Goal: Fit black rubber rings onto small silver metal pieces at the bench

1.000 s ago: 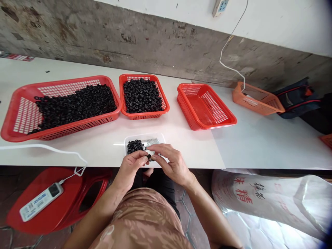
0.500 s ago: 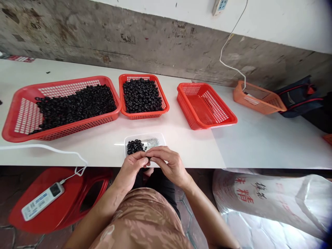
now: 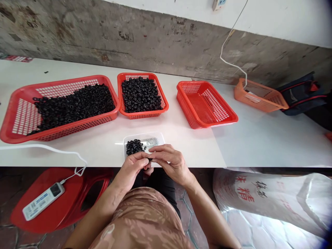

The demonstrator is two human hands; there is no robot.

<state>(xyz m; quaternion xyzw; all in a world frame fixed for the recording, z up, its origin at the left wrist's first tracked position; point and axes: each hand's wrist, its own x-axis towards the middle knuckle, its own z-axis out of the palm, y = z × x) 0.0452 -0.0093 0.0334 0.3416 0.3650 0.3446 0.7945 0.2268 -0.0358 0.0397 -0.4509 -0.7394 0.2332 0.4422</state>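
Pinching a small black piece [image 3: 149, 159] between thumb and forefinger, the left hand [image 3: 131, 169] met the right hand [image 3: 172, 163] at the front edge of the white table [image 3: 186, 147]. The right thumb and fingertips closed in around the piece, mostly hiding it; whether they gripped it too, I could not tell. Just beyond the fingers sat a clear plastic tub [image 3: 144, 133], with black rings [image 3: 134, 147] on its left and tiny silvery parts [image 3: 153, 142] on its right. Farther back, a long red basket [image 3: 77, 128] and a smaller red basket [image 3: 145, 116] held heaps of black rings.
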